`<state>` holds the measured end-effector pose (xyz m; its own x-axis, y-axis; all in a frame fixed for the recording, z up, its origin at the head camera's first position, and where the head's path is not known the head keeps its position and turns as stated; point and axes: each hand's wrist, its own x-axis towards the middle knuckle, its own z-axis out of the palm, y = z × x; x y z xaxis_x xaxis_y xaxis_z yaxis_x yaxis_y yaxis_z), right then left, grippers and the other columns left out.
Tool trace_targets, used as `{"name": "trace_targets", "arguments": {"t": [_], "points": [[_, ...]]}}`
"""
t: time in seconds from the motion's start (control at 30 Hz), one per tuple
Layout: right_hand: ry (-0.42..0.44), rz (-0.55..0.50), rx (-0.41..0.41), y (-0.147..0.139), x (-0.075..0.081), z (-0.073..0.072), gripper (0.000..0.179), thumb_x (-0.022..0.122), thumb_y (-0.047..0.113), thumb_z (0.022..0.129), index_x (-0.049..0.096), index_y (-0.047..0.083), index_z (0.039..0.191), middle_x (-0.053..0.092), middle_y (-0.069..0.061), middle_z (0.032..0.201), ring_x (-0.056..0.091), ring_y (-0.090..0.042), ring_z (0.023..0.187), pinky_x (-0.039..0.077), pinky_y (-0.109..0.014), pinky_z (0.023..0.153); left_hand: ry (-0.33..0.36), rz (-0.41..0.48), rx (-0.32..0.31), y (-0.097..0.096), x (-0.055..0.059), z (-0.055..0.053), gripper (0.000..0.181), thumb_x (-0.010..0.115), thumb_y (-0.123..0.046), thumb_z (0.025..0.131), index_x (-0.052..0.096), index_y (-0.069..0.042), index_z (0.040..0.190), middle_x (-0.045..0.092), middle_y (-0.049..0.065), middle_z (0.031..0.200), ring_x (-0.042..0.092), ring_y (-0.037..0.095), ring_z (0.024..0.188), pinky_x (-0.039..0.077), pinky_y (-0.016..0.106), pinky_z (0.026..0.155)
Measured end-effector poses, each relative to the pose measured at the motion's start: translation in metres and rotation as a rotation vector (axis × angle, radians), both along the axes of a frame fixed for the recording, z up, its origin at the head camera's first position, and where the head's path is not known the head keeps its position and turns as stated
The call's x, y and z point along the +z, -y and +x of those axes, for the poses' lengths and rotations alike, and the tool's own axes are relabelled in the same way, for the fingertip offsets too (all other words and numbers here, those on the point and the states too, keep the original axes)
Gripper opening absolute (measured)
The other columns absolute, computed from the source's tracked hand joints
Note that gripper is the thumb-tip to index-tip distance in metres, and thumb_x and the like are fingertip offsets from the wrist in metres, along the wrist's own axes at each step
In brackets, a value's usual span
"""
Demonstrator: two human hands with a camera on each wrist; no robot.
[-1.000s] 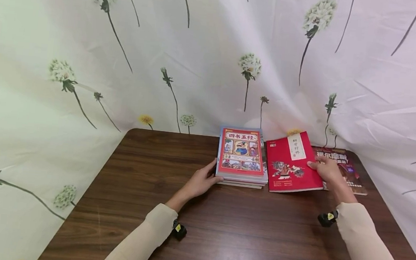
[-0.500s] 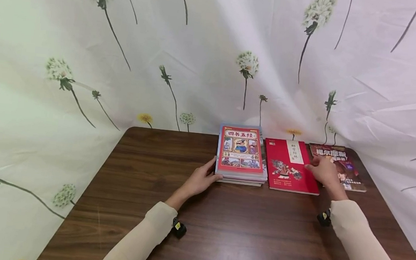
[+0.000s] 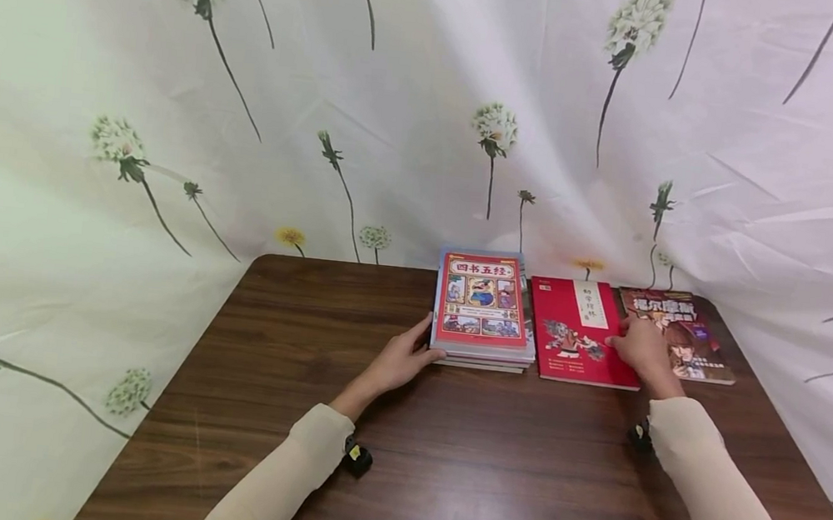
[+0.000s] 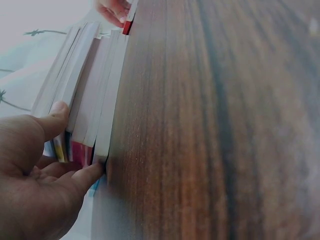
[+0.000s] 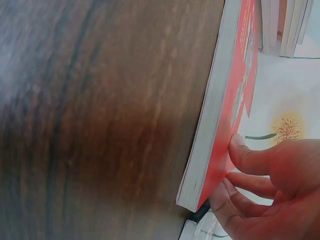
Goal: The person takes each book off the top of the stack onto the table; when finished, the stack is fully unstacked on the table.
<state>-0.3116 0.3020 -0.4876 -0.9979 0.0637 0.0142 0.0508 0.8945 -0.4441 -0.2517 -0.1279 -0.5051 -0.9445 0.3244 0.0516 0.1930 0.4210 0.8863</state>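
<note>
A stack of several books (image 3: 484, 300) lies near the table's back edge in the head view, a red comic-style cover on top. My left hand (image 3: 399, 360) rests against its left side, thumb at the near corner. The left wrist view shows that hand's fingertips (image 4: 97, 172) touching the spines of the stacked books. Right of the stack, a red book (image 3: 582, 335) lies flat. My right hand (image 3: 641, 349) touches its right edge, with the thumb (image 5: 242, 150) on the cover and loosely bent fingers beside it.
A dark illustrated book (image 3: 694, 345) lies right of the red book, partly behind my right hand. Beneath everything is a brown wood-grain table (image 3: 457, 465). A white curtain printed with dandelions (image 3: 399, 124) hangs just behind the table.
The red book, tilted with its right part over the dark book, has come down flat and straight between stack and dark book. My right hand then slid slightly nearer along its edge. My left hand stayed.
</note>
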Motion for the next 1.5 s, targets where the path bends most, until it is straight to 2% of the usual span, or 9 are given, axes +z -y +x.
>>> {"name": "trace_targets", "arguments": {"t": [0.27, 0.47, 0.53, 0.63, 0.8, 0.97, 1.07, 1.23, 1.5], "points": [[0.020, 0.000, -0.018, 0.002, 0.001, 0.002, 0.048, 0.069, 0.013, 0.100, 0.060, -0.020, 0.133, 0.062, -0.042, 0.130, 0.061, -0.046, 0.102, 0.055, -0.061, 0.096, -0.005, -0.008, 0.003, 0.001, -0.001, 0.003, 0.079, 0.067, -0.024, 0.107, 0.023, -0.005, 0.169, 0.033, 0.021, 0.172, 0.036, 0.034, 0.159, 0.045, 0.049, 0.121], [-0.028, 0.029, -0.005, 0.012, 0.007, 0.007, 0.047, 0.070, 0.014, 0.098, 0.061, -0.020, 0.130, 0.062, -0.042, 0.127, 0.061, -0.051, 0.109, 0.051, -0.066, 0.100, 0.001, -0.003, 0.005, 0.000, -0.002, 0.002, 0.080, 0.068, -0.024, 0.106, 0.023, -0.006, 0.170, 0.032, 0.020, 0.173, 0.036, 0.033, 0.159, 0.045, 0.048, 0.121], [-0.055, -0.008, 0.014, 0.019, 0.012, 0.011, 0.048, 0.068, 0.015, 0.099, 0.060, -0.019, 0.132, 0.061, -0.041, 0.129, 0.060, -0.053, 0.114, 0.050, -0.067, 0.101, 0.001, -0.006, 0.004, 0.000, -0.002, 0.001, 0.080, 0.067, -0.025, 0.106, 0.023, -0.007, 0.170, 0.032, 0.019, 0.173, 0.036, 0.032, 0.159, 0.045, 0.049, 0.121], [-0.058, -0.122, 0.071, 0.034, 0.022, 0.019, 0.048, 0.065, 0.016, 0.103, 0.058, -0.015, 0.139, 0.060, -0.039, 0.136, 0.062, -0.051, 0.118, 0.053, -0.065, 0.100, 0.001, -0.014, -0.001, -0.001, 0.000, 0.001, 0.080, 0.067, -0.026, 0.107, 0.022, -0.007, 0.170, 0.032, 0.020, 0.173, 0.036, 0.033, 0.159, 0.045, 0.049, 0.121], [0.041, -0.356, 0.207, 0.057, 0.037, 0.036, 0.051, 0.060, 0.020, 0.108, 0.051, -0.007, 0.151, 0.058, -0.032, 0.147, 0.062, -0.046, 0.130, 0.056, -0.059, 0.104, 0.000, -0.017, -0.001, -0.002, 0.003, -0.001, 0.079, 0.067, -0.025, 0.107, 0.023, -0.006, 0.170, 0.032, 0.020, 0.173, 0.037, 0.033, 0.158, 0.046, 0.050, 0.120], [0.131, -0.529, 0.324, 0.079, 0.042, 0.053, 0.065, 0.066, 0.026, 0.107, 0.040, -0.002, 0.159, 0.045, -0.028, 0.161, 0.042, -0.049, 0.151, 0.042, -0.064, 0.121, 0.002, -0.021, 0.003, -0.001, 0.003, -0.001, 0.080, 0.067, -0.024, 0.106, 0.022, -0.006, 0.170, 0.031, 0.019, 0.173, 0.036, 0.033, 0.159, 0.046, 0.049, 0.121], [0.168, -0.568, 0.362, 0.090, 0.038, 0.062, 0.080, 0.072, 0.031, 0.103, 0.030, 0.003, 0.165, 0.034, -0.025, 0.169, 0.030, -0.050, 0.158, 0.036, -0.066, 0.124, 0.005, -0.023, 0.003, 0.001, 0.002, 0.001, 0.080, 0.067, -0.024, 0.106, 0.022, -0.006, 0.170, 0.030, 0.020, 0.173, 0.036, 0.033, 0.159, 0.045, 0.049, 0.121], [0.163, -0.608, 0.373, 0.105, 0.029, 0.069, 0.091, 0.075, 0.028, 0.100, 0.020, 0.006, 0.169, 0.022, -0.023, 0.174, 0.020, -0.050, 0.161, 0.035, -0.066, 0.124, 0.003, -0.022, 0.004, 0.001, 0.002, 0.000, 0.080, 0.067, -0.024, 0.106, 0.022, -0.006, 0.170, 0.029, 0.019, 0.174, 0.035, 0.033, 0.159, 0.045, 0.049, 0.121], [0.117, -0.631, 0.374, 0.116, 0.015, 0.068, 0.095, 0.077, 0.024, 0.099, 0.017, 0.002, 0.169, 0.022, -0.025, 0.174, 0.021, -0.048, 0.162, 0.036, -0.061, 0.125, -0.002, -0.042, 0.018, -0.001, 0.000, -0.001, 0.080, 0.068, -0.026, 0.106, 0.024, -0.007, 0.170, 0.031, 0.018, 0.174, 0.036, 0.033, 0.159, 0.045, 0.049, 0.121]]}}
